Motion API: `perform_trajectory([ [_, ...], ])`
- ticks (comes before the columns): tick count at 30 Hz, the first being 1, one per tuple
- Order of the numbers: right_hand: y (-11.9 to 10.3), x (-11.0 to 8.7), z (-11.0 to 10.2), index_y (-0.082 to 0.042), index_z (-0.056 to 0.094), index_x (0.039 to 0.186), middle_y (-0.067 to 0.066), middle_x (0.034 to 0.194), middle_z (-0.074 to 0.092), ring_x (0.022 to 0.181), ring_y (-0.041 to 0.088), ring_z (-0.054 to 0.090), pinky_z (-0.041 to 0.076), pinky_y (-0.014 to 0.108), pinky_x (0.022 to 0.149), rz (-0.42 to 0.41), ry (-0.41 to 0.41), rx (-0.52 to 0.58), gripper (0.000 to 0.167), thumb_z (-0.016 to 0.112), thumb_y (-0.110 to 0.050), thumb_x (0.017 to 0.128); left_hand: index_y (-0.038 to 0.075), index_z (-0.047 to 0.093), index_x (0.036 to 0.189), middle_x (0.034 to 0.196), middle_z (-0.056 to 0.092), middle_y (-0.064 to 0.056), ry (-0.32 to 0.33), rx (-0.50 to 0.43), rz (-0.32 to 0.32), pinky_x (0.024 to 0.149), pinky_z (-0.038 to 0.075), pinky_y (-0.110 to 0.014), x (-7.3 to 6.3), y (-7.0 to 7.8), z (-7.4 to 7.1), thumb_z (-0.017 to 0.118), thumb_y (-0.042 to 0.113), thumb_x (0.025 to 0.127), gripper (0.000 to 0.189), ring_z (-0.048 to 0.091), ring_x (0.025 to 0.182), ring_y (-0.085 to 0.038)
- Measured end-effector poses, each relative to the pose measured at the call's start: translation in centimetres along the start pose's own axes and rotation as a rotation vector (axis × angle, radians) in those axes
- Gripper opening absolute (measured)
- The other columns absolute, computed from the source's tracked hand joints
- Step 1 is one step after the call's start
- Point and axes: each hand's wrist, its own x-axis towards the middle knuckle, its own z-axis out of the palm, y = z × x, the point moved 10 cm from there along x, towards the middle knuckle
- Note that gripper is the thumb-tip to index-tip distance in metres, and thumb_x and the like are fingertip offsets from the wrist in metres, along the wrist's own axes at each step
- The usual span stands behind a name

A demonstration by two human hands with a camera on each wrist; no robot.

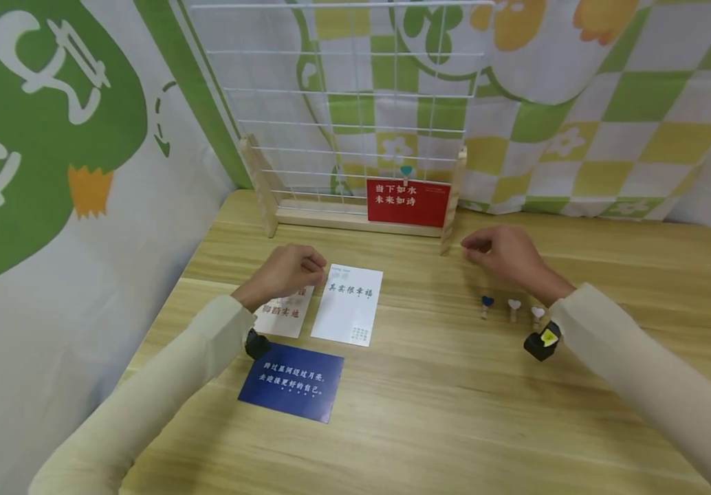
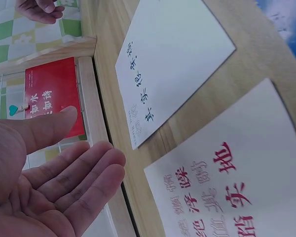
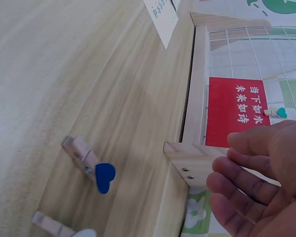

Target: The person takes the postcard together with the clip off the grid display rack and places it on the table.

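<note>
My left hand hovers with loosely bent fingers by a white card and partly covers a red-lettered card in the head view. Nothing is between its fingers; the left wrist view shows the bare palm. Beyond the rack's right foot, my right hand is relaxed and holds nothing. A red card hangs low on the wire grid from a clothespin with a teal heart. Nearest the right hand lies a blue-heart clothespin, beside two white-heart clothespins.
A dark blue card lies in front of the other two cards. The white wire grid stands upright in a wooden base at the table's back. Behind it hangs a patterned curtain, and another cloth is at the left.
</note>
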Motion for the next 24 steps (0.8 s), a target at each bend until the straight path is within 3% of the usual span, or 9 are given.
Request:
perform_trajectory([
  [7,-1.8,1.5,-0.8,-0.001,0.074,0.108,0.018,0.101,0.075,0.089,0.032,0.072,0.055,0.049,0.079,-0.048,0.080,-0.018,0.023,0.065,-0.016,0.092,-0.005,0.061,0.123,0.116,0.069,-0.020,0.031,-0.005,0.052,0.091,0.057,-0.039,1.9,1.3,-0.5,0.070,0.015,0.091,0.039,0.067,0.106,-0.031],
  [11,-3.0,2.2,-1.3,-0.001,0.074,0.109,0.017,0.103,0.075,0.086,0.031,0.073,0.055,0.042,0.069,-0.080,0.138,-0.011,0.023,0.064,-0.012,0.091,-0.006,0.061,0.125,0.118,0.068,-0.021,0.067,-0.005,0.073,0.093,0.056,-0.040,3.3,2.0,-0.8,0.069,0.016,0.092,0.040,0.067,0.109,-0.032],
  [14,-3.5,2.8,-1.3,-0.001,0.072,0.114,0.017,0.109,0.074,0.088,0.031,0.072,0.047,0.034,0.058,-0.076,0.144,0.012,0.026,0.063,-0.011,0.092,-0.005,0.061,0.126,0.119,0.069,-0.020,0.080,-0.008,0.069,0.095,0.055,-0.040,4.2,2.4,-0.9,0.069,0.016,0.092,0.041,0.067,0.110,-0.031],
  [17,-3.9,3.3,-1.3,-0.001,0.070,0.118,0.017,0.113,0.072,0.092,0.031,0.071,0.043,0.031,0.059,-0.066,0.154,0.039,0.029,0.065,-0.013,0.092,-0.004,0.061,0.126,0.119,0.069,-0.019,0.092,-0.007,0.075,0.096,0.055,-0.040,5.0,3.1,-1.1,0.070,0.016,0.092,0.041,0.067,0.110,-0.031],
  [21,-4.8,4.0,-1.7,0.000,0.069,0.119,0.017,0.116,0.072,0.096,0.031,0.071,0.052,0.039,0.073,-0.066,0.189,0.054,0.031,0.068,-0.015,0.091,-0.004,0.061,0.126,0.119,0.069,-0.019,0.124,-0.019,0.088,0.095,0.055,-0.036,5.7,4.0,-1.6,0.070,0.016,0.092,0.041,0.068,0.109,-0.029],
  [24,-5.5,4.6,-1.9,-0.001,0.069,0.119,0.017,0.110,0.073,0.085,0.029,0.071,0.053,0.042,0.073,-0.065,0.214,0.032,0.032,0.069,-0.016,0.090,-0.005,0.060,0.126,0.120,0.069,-0.019,0.134,-0.033,0.088,0.097,0.054,-0.035,6.2,4.5,-1.8,0.070,0.016,0.091,0.042,0.068,0.110,-0.028],
])
